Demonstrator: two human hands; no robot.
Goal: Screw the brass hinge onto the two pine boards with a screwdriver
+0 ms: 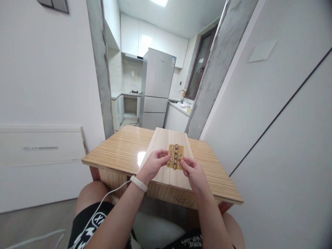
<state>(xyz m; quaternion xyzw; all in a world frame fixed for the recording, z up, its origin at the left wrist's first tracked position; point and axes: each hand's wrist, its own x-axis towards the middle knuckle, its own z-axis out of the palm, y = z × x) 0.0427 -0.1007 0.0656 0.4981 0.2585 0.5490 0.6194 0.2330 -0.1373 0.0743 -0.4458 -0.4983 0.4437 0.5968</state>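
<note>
Plainly spread, the brass-coloured hinge (175,157) is held between the person's two hands over the pale wooden boards (161,138) on the desk (119,145); whether its lower edge touches them cannot be told. The left hand (157,160) has a narrow grip, thumb and fingers pinching the left leaf, while the right hand (193,169) pinches the right leaf near its lower corner. A white band (139,183) circles the left wrist.
</note>
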